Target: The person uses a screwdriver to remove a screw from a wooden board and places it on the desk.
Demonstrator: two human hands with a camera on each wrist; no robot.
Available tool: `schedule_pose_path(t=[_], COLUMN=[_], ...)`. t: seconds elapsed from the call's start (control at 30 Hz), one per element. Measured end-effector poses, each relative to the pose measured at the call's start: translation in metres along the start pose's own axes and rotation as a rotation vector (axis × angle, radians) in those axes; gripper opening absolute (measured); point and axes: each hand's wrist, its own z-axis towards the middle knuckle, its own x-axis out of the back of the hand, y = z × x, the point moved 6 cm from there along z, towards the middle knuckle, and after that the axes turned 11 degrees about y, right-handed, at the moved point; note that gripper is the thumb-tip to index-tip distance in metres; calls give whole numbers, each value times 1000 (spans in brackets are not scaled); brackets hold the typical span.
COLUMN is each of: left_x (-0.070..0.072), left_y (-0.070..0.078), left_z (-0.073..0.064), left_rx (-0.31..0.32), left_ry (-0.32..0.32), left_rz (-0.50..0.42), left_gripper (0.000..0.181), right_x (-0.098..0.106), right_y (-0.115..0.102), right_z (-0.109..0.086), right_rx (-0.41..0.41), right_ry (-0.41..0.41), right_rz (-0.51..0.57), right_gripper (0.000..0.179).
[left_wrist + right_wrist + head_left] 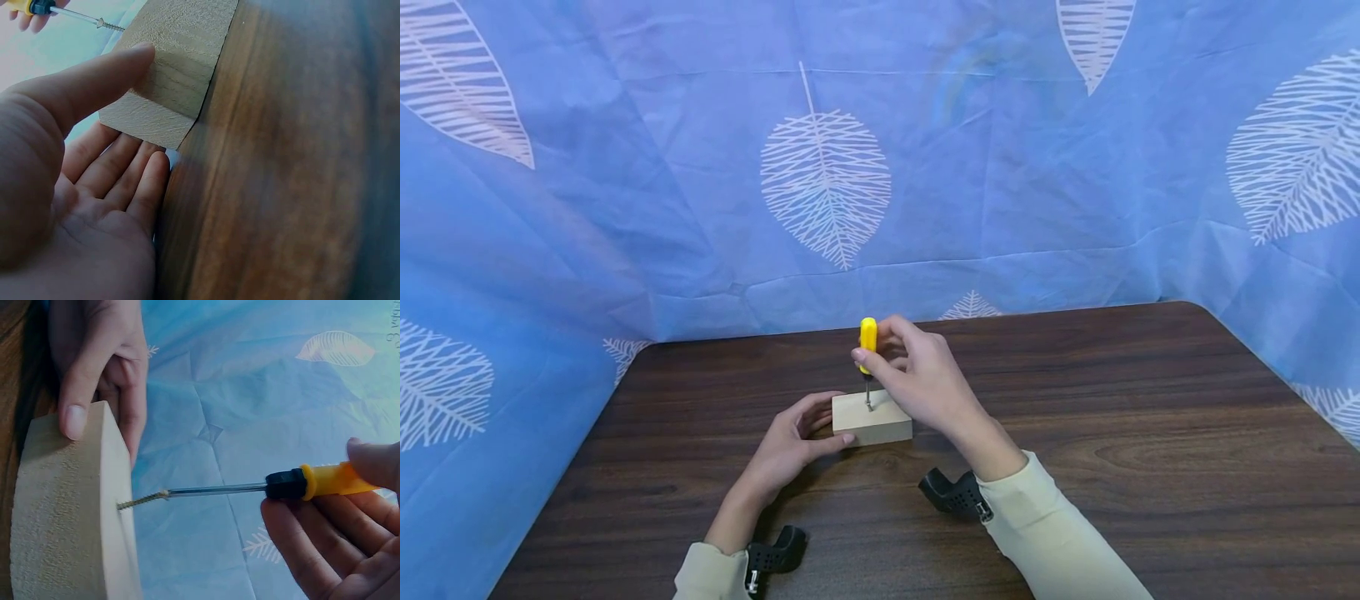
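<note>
A pale wooden block (880, 432) lies on the dark table. My left hand (786, 442) grips its left end, the thumb on the near face and the other fingers at the far side. In my right hand (925, 375) is a screwdriver (868, 343) with a yellow handle and black collar, pinched between thumb and fingers. Its shaft points down at a screw (142, 500) standing in the block's top. The right wrist view shows the screw leaning a little off the shaft's line, much of its thread outside the wood, the tip at its head.
The brown wood-grain table (1112, 433) has rounded far corners. Behind and beside it hangs a blue cloth (700, 167) with white leaf prints. Black wrist mounts (951, 492) stick out under both cream sleeves (1060, 533).
</note>
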Motion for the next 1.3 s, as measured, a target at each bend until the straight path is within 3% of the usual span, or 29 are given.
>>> schedule_pose_path(t=[0.53, 0.73, 0.9, 1.07, 1.3], left_x=[-1, 0, 0, 0, 0], left_y=[0, -1, -1, 0, 0], left_z=[1, 1, 0, 0, 0], left_rx=[-3, 4, 5, 3, 6], left_ry=[1, 8, 0, -5, -2], left_rz=[1, 7, 7, 0, 8], left_gripper=[59, 60, 60, 61, 60], right_x=[0, -1, 0, 0, -5], right_y=[-3, -2, -1, -3, -7], right_z=[-1, -2, -2, -2, -4], right_rx=[65, 22, -13, 10, 51], right_ry=[47, 31, 90, 126, 28], right_rz=[-23, -22, -21, -24, -51], right_gripper=[22, 25, 22, 21, 22])
